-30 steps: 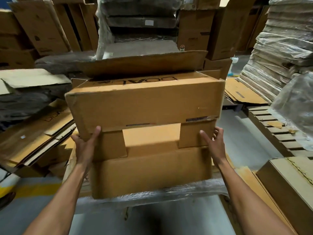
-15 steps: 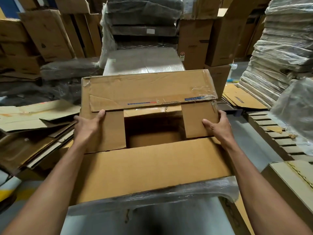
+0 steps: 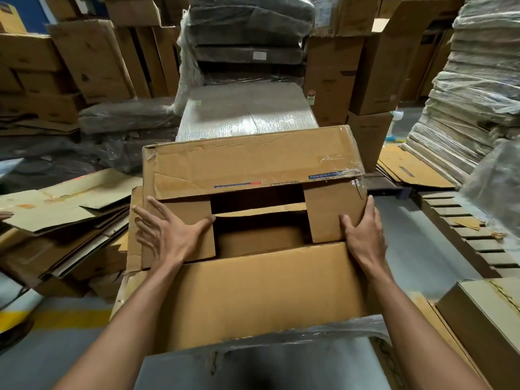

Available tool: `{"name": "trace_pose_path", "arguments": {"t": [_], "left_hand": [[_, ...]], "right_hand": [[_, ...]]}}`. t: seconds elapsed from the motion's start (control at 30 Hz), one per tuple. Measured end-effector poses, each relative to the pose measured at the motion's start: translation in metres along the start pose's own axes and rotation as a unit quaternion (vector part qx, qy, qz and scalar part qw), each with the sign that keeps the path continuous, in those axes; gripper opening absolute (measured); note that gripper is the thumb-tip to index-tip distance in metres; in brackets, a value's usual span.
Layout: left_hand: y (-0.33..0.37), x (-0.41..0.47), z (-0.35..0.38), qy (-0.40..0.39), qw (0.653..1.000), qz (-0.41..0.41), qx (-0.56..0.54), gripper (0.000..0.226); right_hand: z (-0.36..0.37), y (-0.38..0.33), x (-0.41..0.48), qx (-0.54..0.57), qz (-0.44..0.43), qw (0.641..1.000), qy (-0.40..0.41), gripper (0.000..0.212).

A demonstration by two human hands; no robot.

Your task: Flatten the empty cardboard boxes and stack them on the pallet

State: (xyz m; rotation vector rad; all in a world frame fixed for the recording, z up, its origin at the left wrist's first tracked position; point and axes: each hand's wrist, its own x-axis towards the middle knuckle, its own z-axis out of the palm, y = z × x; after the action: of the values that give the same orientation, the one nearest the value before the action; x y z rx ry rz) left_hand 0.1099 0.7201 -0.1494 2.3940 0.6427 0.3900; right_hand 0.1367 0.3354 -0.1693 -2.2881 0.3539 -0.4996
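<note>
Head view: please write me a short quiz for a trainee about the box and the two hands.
1. True or false: the left hand lies flat, fingers spread, on the cardboard box.
2. Where does the right hand grip the box? A) its right edge B) the far flap C) the near flap
3. Is the box fully flat yet?
Key: 1 true; 2 A; 3 no, a dark hollow shows between its flaps.
</note>
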Motion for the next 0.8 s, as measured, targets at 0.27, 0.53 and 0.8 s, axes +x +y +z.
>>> {"name": "trace_pose_path", "arguments": {"t": [0.27, 0.53, 0.8], "left_hand": [[-0.004, 0.005, 0.009, -0.003, 0.999, 0.019, 0.050, 0.156], [-0.018, -0.008, 0.014, 0.032, 0.996, 0.066, 0.044, 0.149], [-0.019, -0.019, 0.015, 0.031, 0.994, 0.036, 0.096, 0.146]], "right_hand": [[0.007, -0.005, -0.012, -0.060, -0.013, 0.997, 0.053, 0.081], [0.043, -0.086, -0.038, 0.081, -0.196, 0.964, -0.160, 0.048], [0.055, -0.147, -0.040, 0.328, -0.095, 0.921, -0.188, 0.032]]}}
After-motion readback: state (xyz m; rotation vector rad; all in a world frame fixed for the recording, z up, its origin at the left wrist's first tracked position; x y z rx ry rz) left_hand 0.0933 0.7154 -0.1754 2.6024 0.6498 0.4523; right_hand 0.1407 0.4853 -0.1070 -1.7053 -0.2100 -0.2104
